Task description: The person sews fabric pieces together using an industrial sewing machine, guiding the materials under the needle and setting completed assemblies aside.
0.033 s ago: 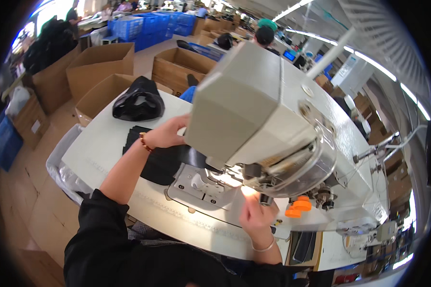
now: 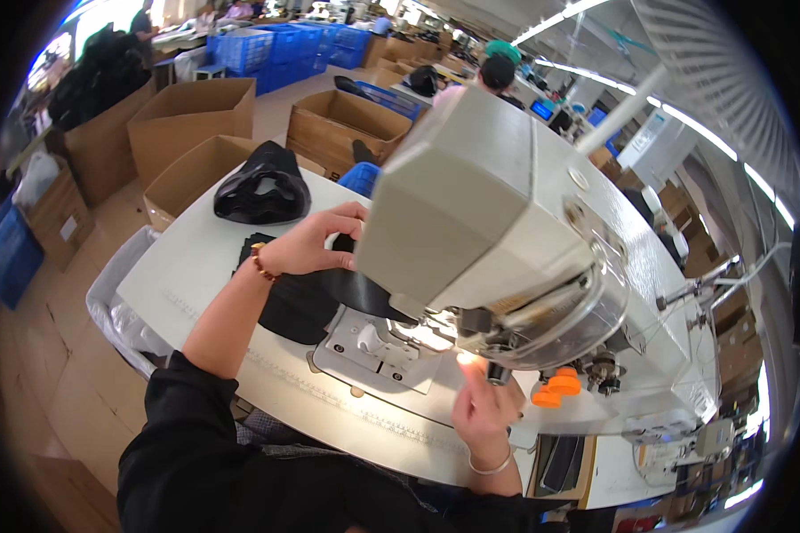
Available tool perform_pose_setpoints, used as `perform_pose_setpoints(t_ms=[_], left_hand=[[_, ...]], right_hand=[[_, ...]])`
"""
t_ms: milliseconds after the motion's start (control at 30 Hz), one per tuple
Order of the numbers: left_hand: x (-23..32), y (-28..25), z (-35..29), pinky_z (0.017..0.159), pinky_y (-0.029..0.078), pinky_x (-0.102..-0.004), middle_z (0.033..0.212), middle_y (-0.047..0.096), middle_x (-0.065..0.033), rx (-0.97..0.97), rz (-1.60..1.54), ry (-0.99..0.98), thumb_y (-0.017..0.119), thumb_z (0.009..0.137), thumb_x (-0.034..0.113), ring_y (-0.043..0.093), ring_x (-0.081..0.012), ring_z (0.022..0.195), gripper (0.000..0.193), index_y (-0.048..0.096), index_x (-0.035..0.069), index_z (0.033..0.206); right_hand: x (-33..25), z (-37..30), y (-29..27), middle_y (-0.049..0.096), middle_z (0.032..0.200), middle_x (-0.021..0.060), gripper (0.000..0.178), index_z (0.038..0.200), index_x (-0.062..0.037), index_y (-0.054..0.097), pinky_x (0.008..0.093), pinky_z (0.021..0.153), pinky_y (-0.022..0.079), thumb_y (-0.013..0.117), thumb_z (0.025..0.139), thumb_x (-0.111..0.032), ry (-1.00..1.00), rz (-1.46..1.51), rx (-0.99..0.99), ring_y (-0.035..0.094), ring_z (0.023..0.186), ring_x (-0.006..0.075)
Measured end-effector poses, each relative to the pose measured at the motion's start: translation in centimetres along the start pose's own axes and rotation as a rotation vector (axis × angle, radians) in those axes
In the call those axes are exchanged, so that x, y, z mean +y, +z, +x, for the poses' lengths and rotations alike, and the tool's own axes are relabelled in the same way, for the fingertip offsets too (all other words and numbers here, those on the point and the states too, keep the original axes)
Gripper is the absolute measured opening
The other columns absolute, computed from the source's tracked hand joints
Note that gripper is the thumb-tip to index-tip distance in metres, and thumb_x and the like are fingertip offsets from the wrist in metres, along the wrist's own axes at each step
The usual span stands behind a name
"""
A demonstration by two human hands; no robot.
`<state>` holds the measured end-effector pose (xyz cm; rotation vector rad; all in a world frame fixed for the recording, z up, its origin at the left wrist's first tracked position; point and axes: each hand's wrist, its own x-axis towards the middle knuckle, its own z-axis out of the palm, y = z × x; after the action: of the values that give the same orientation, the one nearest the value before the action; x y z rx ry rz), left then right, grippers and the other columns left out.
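Note:
A sewing machine (image 2: 453,195) with a large beige head stands before me on a white table. My left hand (image 2: 316,247) is closed on a curved black piece of material (image 2: 357,291), behind the machine head's left side; the head hides some fingertips. The piece runs toward the lit needle area (image 2: 437,332). By that lamp glow, my right hand (image 2: 487,410) has its fingers pinched together below the needle; whatever they hold is too small or hidden. Flat black pieces (image 2: 293,313) lie under my left wrist, beside the metal plate (image 2: 375,348).
A stack of shiny black curved pieces (image 2: 263,185) sits on the table's far left. Orange knobs (image 2: 557,385) stick out right of my right hand. Cardboard boxes (image 2: 191,120) and blue crates (image 2: 280,49) stand beyond. A white-lined bin (image 2: 120,306) adjoins the table's left edge.
The view has shifted slightly, so the scene sits a little to the right. My left thumb and the black piece's edge show more clearly. Both hands keep nearly the same places.

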<state>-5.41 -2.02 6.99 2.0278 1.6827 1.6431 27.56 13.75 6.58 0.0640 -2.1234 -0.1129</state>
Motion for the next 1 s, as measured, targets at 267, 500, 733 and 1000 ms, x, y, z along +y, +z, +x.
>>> perform_pose_setpoints(t_ms=[267,500,733,1000], left_hand=[[3.5,-4.7,-8.5,0.124,0.022,-0.0612,0.089,0.069,-0.0027,0.054,1.000,0.000,0.072,0.083,0.003,0.070,-0.0242,0.093,0.016,0.058,0.007,0.091],[-5.5,-9.9,-11.7,0.121,0.025,-0.0575,0.074,0.069,-0.0105,-0.194,1.161,-0.514,0.067,0.094,0.018,0.071,-0.0291,0.085,0.018,0.056,0.011,0.107],[-7.7,-10.0,-8.4,0.120,0.027,-0.0599,0.091,0.070,-0.0081,-0.244,1.190,-0.461,0.075,0.089,0.025,0.067,-0.0274,0.103,0.035,0.057,0.011,0.116],[-9.6,-9.0,-3.6,0.107,0.033,-0.0769,0.132,0.063,-0.0194,-0.636,1.388,-0.777,0.083,0.070,0.032,0.057,-0.0336,0.129,0.074,0.058,-0.003,0.130]], right_hand=[[-0.3,0.1,-4.7,0.075,0.089,0.0189,0.031,0.094,0.0051,0.072,0.0316,0.062,0.053,0.051,0.074,0.016,0.064,0.125,0.047,0.070,0.069,0.0291],[0.3,-5.9,-4.9,0.074,0.087,0.0156,0.032,0.096,0.0042,0.073,0.0328,0.062,0.054,0.053,0.074,0.015,0.305,0.118,-0.064,0.071,0.070,0.0276],[-1.0,-13.7,-11.1,0.068,0.085,0.0174,0.025,0.098,0.0049,0.071,0.0335,0.067,0.055,0.049,0.088,0.012,0.739,-0.121,-0.026,0.067,0.064,0.0238],[-1.0,-19.0,-21.9,0.074,0.088,0.0190,0.023,0.096,0.0020,0.075,0.0400,0.074,0.057,0.053,0.090,-0.001,1.196,-0.526,0.208,0.070,0.075,0.0307]])
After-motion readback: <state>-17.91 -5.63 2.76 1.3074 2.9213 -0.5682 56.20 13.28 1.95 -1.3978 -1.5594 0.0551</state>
